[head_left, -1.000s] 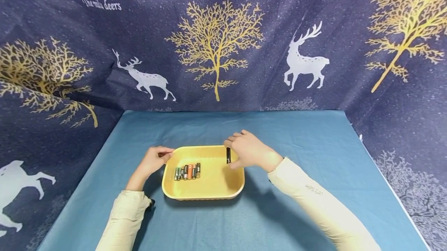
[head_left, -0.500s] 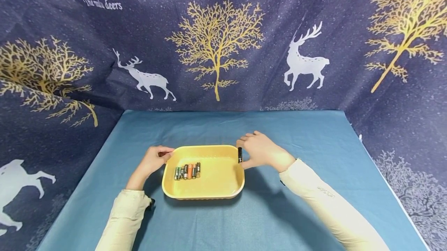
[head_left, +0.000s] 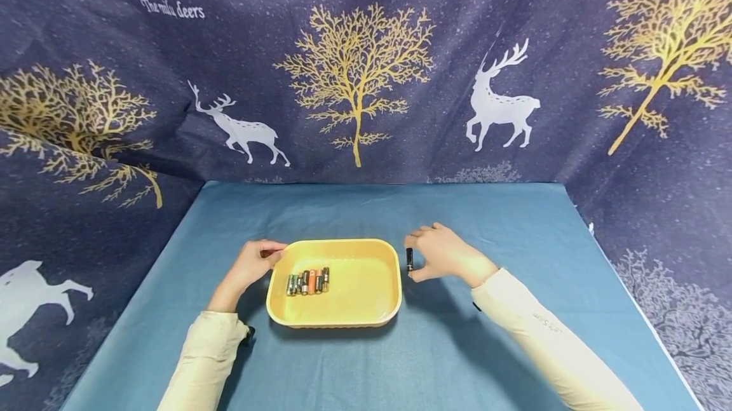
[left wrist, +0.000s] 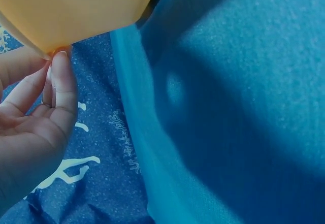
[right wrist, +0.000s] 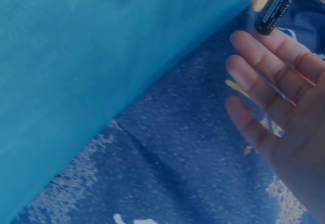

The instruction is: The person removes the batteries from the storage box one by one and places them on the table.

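A: How's the light?
B: Bright in the head view: the right sleeve (head_left: 551,335) nearly washes out, and soft shadows fall on the tabletop (head_left: 486,208) beneath it and along the near side of the tray (head_left: 366,300).
A: And the wrist views?
B: Dimmer, blue-tinted; a broad shadow darkens the left one, and print on the battery (right wrist: 277,8) looks soft

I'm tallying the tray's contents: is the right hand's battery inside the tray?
No, the right hand holds that battery outside the tray, to its right.
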Available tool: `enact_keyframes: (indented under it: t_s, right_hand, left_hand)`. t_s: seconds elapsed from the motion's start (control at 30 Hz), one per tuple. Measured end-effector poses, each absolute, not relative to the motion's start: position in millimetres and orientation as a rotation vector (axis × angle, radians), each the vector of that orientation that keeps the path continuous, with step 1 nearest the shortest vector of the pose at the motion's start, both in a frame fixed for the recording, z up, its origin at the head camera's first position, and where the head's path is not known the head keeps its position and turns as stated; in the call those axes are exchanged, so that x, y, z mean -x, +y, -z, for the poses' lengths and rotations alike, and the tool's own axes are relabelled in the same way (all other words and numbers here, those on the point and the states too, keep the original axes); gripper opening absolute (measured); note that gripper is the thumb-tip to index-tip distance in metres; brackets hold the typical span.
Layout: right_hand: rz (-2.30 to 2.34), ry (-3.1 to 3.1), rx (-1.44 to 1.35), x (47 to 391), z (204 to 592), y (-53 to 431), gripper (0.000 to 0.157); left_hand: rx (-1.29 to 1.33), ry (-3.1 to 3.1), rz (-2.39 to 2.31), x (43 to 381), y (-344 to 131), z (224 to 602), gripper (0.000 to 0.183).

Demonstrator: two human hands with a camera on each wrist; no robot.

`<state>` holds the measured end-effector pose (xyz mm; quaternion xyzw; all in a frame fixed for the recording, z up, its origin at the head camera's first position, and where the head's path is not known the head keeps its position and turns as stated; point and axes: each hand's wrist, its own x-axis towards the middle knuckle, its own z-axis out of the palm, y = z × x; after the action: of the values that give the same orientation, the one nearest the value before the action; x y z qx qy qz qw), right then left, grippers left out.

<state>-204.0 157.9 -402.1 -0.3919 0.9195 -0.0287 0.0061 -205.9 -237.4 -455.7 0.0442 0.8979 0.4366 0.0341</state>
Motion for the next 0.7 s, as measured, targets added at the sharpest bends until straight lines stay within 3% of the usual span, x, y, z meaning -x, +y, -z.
enact_keyframes:
  t_s: [0.4, 0.7]
  right_hand:
    - [0.123, 2.820, 1.164, 209, 443, 159, 0.048]
    - [0.166, 2.794, 1.173, 209, 456, 157, 0.038]
  left_hand:
    - [-0.085, 2.743, -1.383, 206, -239, 462, 0.024]
    - [-0.042, 2.720, -1.398, 206, -239, 463, 0.025]
